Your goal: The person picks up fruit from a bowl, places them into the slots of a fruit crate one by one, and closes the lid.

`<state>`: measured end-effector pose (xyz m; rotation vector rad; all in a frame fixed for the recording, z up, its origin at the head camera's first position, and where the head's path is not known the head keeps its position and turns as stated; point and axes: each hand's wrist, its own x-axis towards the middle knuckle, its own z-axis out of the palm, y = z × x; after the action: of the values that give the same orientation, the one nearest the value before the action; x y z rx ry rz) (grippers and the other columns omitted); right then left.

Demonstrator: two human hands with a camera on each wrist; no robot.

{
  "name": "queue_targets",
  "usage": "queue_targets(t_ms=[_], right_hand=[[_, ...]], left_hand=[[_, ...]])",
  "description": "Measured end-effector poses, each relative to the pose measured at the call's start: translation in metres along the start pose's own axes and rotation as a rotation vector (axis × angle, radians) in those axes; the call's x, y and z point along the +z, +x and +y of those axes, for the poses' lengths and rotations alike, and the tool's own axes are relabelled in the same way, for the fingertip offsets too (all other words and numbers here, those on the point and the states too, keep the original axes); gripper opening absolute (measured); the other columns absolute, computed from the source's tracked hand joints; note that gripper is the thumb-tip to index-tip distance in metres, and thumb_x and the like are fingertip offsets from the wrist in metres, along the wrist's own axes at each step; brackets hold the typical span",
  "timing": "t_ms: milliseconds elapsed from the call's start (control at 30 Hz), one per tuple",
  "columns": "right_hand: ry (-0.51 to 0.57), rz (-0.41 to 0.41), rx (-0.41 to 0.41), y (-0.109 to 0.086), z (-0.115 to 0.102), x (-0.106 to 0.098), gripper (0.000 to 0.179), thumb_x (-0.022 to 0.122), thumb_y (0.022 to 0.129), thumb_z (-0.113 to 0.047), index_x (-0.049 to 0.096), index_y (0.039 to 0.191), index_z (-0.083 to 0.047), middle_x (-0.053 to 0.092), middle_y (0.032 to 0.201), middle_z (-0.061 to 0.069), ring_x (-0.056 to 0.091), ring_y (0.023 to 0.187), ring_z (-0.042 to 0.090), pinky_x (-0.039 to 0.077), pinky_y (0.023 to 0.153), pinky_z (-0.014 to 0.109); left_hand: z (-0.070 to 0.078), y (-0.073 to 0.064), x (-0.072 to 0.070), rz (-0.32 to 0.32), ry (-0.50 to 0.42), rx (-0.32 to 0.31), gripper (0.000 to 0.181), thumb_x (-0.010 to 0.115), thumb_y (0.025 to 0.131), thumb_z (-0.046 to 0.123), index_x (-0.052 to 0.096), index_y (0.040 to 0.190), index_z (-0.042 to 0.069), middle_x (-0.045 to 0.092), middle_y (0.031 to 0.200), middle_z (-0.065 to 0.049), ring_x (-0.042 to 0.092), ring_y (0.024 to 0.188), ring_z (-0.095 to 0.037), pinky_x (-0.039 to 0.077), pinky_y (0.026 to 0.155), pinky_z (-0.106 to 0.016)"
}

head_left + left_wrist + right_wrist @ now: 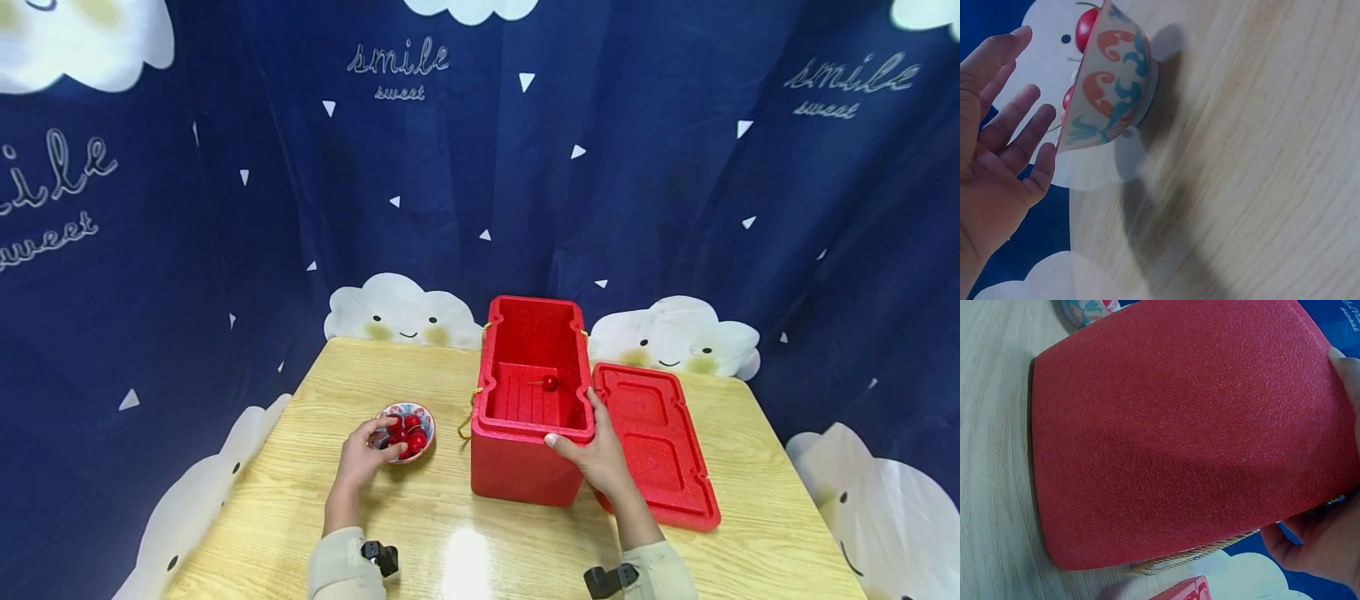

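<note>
A patterned bowl (427,446) holding several red cherries (417,442) stands on the left of the table. Over its rim reaches my left hand (362,457), fingers parted and nothing visibly held; the left wrist view shows them beside the bowl (1116,81). My right hand (600,454) grips the near right corner of a red foam box (517,467), thumb on the front rim and fingers along the side. Inside the box, on its ribbed floor, lies a single cherry (550,382). From the right wrist, the box wall (1179,437) fills most of the view.
A red lid (660,442) lies flat to the right of the box. Yellow cord (465,425) hangs at the box's left side. The wooden table (420,533) ends at a dark blue curtain (450,208) printed with clouds.
</note>
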<state>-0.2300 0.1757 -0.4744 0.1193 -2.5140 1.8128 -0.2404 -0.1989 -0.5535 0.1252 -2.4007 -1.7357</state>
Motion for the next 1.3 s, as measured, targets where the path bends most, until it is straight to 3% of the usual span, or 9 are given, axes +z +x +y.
queue_targets(t_ms=[533, 733, 833, 967, 1300], right_hand=[[0.008, 0.006, 0.03, 0.001, 0.0, 0.0, 0.107, 0.082, 0.068, -0.034, 0.013, 0.149, -0.021, 0.034, 0.139, 0.012, 0.04, 0.119, 0.031, 0.049, 0.082, 0.044], [0.04, -0.01, 0.039, -0.008, -0.021, -0.001, 0.104, 0.081, 0.071, -0.023, 0.012, 0.149, -0.013, 0.033, 0.14, 0.017, 0.041, 0.119, 0.034, 0.046, 0.086, 0.044], [0.047, -0.011, 0.032, -0.015, -0.036, -0.001, 0.099, 0.078, 0.074, -0.017, 0.013, 0.148, -0.009, 0.033, 0.14, 0.02, 0.041, 0.119, 0.036, 0.044, 0.089, 0.043], [0.037, -0.007, 0.032, -0.016, -0.039, -0.001, 0.098, 0.078, 0.075, -0.016, 0.012, 0.148, -0.009, 0.033, 0.14, 0.02, 0.041, 0.12, 0.036, 0.044, 0.089, 0.043], [0.042, -0.01, 0.026, -0.015, -0.037, -0.001, 0.1, 0.079, 0.074, -0.019, 0.013, 0.148, -0.009, 0.033, 0.14, 0.02, 0.041, 0.119, 0.035, 0.044, 0.09, 0.044]], left_hand=[[-0.001, 0.006, 0.009, -0.082, 0.095, 0.04, 0.042, 0.081, 0.068, 0.005, 0.066, 0.107, 0.001, 0.063, 0.108, -0.017, 0.056, 0.102, -0.035, 0.04, 0.09, -0.048], [-0.002, 0.009, 0.011, -0.106, 0.234, 0.038, 0.04, 0.083, 0.066, 0.012, 0.07, 0.104, 0.009, 0.064, 0.108, -0.011, 0.054, 0.106, -0.03, 0.038, 0.092, -0.046], [-0.003, 0.01, 0.012, -0.102, 0.308, 0.078, 0.038, 0.083, 0.066, 0.016, 0.071, 0.101, 0.011, 0.065, 0.106, -0.01, 0.055, 0.104, -0.031, 0.034, 0.091, -0.048], [-0.005, 0.012, 0.014, -0.105, 0.378, 0.127, 0.036, 0.082, 0.066, 0.018, 0.071, 0.1, 0.012, 0.067, 0.104, -0.007, 0.057, 0.101, -0.032, 0.027, 0.083, -0.05], [-0.008, 0.016, 0.017, -0.124, 0.392, 0.102, 0.031, 0.08, 0.069, 0.017, 0.072, 0.099, 0.013, 0.068, 0.099, -0.002, 0.057, 0.098, -0.028, 0.021, 0.076, -0.046]])
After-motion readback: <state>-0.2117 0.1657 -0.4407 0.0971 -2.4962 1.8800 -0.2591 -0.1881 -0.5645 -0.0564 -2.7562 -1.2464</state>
